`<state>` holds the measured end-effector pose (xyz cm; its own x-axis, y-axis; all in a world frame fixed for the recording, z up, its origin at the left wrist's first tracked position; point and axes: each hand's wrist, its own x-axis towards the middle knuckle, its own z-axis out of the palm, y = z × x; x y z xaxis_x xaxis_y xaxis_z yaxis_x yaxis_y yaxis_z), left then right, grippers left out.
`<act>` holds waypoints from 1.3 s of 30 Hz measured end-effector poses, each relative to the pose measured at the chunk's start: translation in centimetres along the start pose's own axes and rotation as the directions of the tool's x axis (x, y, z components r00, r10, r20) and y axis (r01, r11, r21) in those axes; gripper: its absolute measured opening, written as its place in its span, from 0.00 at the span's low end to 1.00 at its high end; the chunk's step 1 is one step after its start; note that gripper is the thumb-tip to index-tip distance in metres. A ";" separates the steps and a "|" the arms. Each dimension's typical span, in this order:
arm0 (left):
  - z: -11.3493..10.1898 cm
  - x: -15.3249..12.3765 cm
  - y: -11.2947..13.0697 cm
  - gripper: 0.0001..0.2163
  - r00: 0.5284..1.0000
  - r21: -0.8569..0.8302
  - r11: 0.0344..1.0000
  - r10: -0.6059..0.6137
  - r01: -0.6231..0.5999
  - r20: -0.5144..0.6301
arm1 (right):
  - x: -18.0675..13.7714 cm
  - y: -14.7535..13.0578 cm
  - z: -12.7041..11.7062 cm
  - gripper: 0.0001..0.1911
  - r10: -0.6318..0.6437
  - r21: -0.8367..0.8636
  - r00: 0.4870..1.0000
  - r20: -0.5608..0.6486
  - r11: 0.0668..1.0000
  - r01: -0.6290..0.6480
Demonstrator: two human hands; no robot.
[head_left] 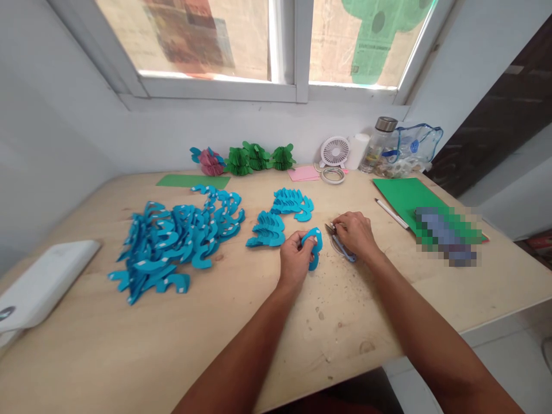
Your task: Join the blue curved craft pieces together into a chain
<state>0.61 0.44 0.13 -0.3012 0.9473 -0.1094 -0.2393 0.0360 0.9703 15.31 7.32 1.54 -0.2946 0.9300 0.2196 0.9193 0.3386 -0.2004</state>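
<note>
My left hand (297, 256) grips a curved blue paper cutout (314, 234) between thumb and fingers; a small white square shows near its top. Just to the right, my right hand (356, 233) has its fingertips pinched together. What they hold, if anything, is too small to make out. Beneath these fingers lies a slim tool with a bluish handle (348, 254) and a dark tip, on or against a round roll partly hidden by the hand. Left of my left hand stand two folded clusters of blue paper, a nearer one (268, 230) and a farther one (291, 201).
A large heap of blue paper pieces (172, 236) covers the left-centre table. Along the wall stand green paper figures (256, 158), a small fan (335, 152) and a bottle (379, 144). A white pen (391, 213) lies beside green sheets (409, 195). A white device (47, 282) sits far left.
</note>
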 end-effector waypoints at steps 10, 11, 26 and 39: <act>0.0 0.0 0.1 0.07 1.000 -0.014 1.000 -0.001 0.002 0.006 | 0.2 -0.2 0.5 0.12 0.020 0.030 1.000 0.007 0.999 -0.021; 0.0 0.0 0.1 0.07 1.000 -0.014 1.000 -0.004 0.004 0.003 | 0.2 -0.3 0.5 0.11 0.025 0.033 1.000 0.005 0.999 -0.025; 0.1 -0.1 0.2 0.06 1.000 -0.004 1.000 -0.003 0.003 -0.001 | 0.2 -0.5 0.9 0.09 0.024 0.049 1.000 0.005 0.999 -0.024; 0.0 -0.1 0.0 0.05 1.000 0.026 1.000 0.016 -0.016 0.011 | 0.4 -0.5 1.2 0.05 0.043 0.107 0.999 -0.008 0.993 -0.042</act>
<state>0.64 0.34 0.14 -0.2947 0.9512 -0.0917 -0.2100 0.0292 0.9773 14.41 7.73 0.55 -0.2523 0.9427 0.2185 0.8978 0.3123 -0.3106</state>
